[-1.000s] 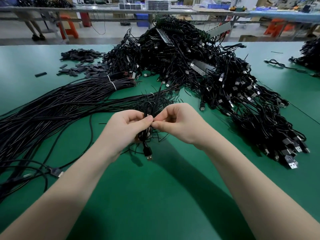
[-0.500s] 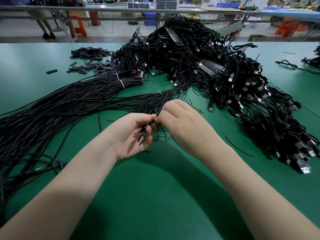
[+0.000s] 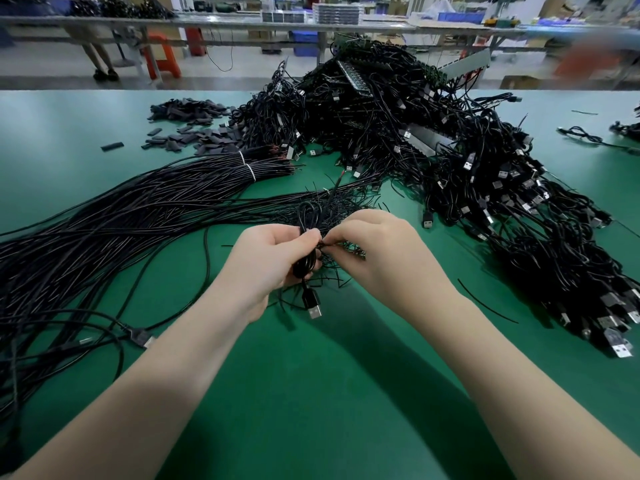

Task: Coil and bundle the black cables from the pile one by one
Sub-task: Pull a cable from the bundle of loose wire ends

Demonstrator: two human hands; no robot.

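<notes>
The left hand (image 3: pixel 266 261) has its grip curled round a coiled black cable (image 3: pixel 306 237), while the right hand (image 3: pixel 377 251) pinches a thin tie at the coil's middle. The coil is a narrow, glossy hank held just above the green table (image 3: pixel 311 393), its long axis running near to far, its loop pointing far and its USB plug (image 3: pixel 313 306) dangling toward the near edge. Loose ties (image 3: pixel 339 268) lie beneath. Straight cables (image 3: pixel 104 220) crowd the left, the tangled pile (image 3: pixel 450 161) the far right; bare table lies near.
</notes>
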